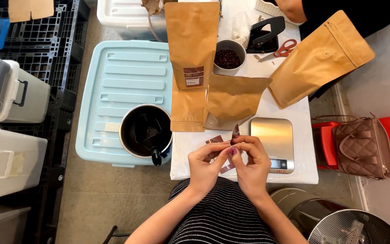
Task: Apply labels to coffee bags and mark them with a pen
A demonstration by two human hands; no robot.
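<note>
Left hand (205, 165) and right hand (252, 162) met fingertip to fingertip, both pinching a small brown label (225, 168); kraft bags (234, 99) and scale (274, 138) lay just beyond.

Matt kraft paper pouches (192, 43); brushed steel scale (272, 138); smooth pale-blue plastic lid (123, 86); quilted leather-look bag (362, 147).

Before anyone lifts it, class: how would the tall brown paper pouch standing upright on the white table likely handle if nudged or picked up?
The tall brown pouch stands tall on a narrow base, so a nudge would probably tip it. Its smooth, flat sides suggest little inside, so likely light. The paper looks creased and would probably bend rather than stay stiff.
</note>
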